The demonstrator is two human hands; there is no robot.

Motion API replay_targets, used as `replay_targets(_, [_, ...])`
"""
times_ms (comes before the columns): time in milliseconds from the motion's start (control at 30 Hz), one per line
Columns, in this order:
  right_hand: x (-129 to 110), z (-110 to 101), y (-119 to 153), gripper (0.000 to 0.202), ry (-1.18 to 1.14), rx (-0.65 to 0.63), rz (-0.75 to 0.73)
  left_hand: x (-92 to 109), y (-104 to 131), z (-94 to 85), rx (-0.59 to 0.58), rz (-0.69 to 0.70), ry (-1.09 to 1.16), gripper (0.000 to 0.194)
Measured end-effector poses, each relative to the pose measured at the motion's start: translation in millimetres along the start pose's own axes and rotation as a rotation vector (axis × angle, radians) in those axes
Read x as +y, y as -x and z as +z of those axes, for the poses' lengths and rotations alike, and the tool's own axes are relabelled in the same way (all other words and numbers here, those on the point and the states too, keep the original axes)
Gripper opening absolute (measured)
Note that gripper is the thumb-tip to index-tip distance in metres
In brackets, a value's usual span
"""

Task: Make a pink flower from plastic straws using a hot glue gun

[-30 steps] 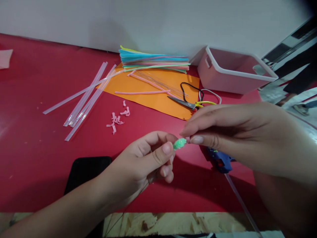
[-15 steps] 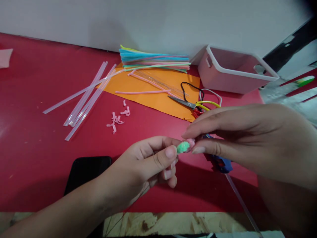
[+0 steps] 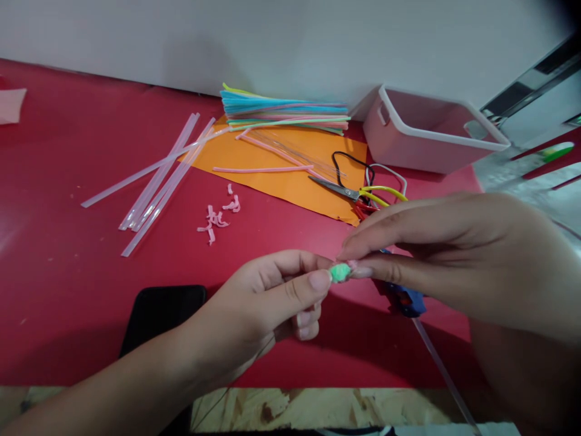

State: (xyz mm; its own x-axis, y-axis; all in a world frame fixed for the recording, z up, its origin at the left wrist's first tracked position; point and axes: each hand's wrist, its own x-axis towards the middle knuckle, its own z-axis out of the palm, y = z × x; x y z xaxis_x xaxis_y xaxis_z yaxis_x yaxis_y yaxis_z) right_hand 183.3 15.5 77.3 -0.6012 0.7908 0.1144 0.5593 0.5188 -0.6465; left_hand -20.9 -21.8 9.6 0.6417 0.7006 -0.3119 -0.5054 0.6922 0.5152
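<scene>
Pinching a tiny fuzzy green piece (image 3: 340,272) between thumb and fingers with the left hand (image 3: 267,297). Squeezing a fuzzy pink tuft (image 3: 352,264) right beside the green with thumb and fingertips of the right hand (image 3: 454,254), all held up over the glossy red bench (image 3: 68,266). Got a dark blue glue gun (image 3: 408,300) half hidden below the right hand, with a long translucent stick (image 3: 438,360) poking toward the near edge. Also got a flat black rectangular object (image 3: 167,309) partly covered, over by the left hand.

Farther out, can spot curly pink fuzzy scraps (image 3: 215,219), a loose criss-cross of clear plastic sticks (image 3: 161,199), and yellow-and-red-handled scissors (image 3: 348,192) with blades over an orange sheet (image 3: 290,188). At the back, can see a bundle of multicoloured pipe cleaners (image 3: 285,110) and a pink plastic bin with a white rim (image 3: 408,142).
</scene>
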Motion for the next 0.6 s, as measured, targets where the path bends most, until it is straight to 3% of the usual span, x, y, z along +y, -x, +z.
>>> replay_targets(233, [1.8, -3.0, 5.8, 0.014, 0.108, 0.037, 0.008, -2.6, 1.0, -1.6, 0.032, 0.028, -0.066, 0.011])
replay_targets(400, [1.5, -0.6, 4.7, 0.013, 0.127, 0.088, 0.065, 3.9, -2.5, 0.5, 0.092, 0.084, 0.008, 0.014])
replay_targets(467, [3.1, 4.7, 1.8, 0.017, 0.125, 0.042, 0.102, 10.4, -4.9, 0.9, 0.182, 0.134, 0.066, 0.011])
replay_targets(600, [11.0, 23.9, -3.2, 0.038, 0.386, -0.147, 0.062, 22.5, -9.4, -1.5, 0.326, 0.183, 0.143, 0.010])
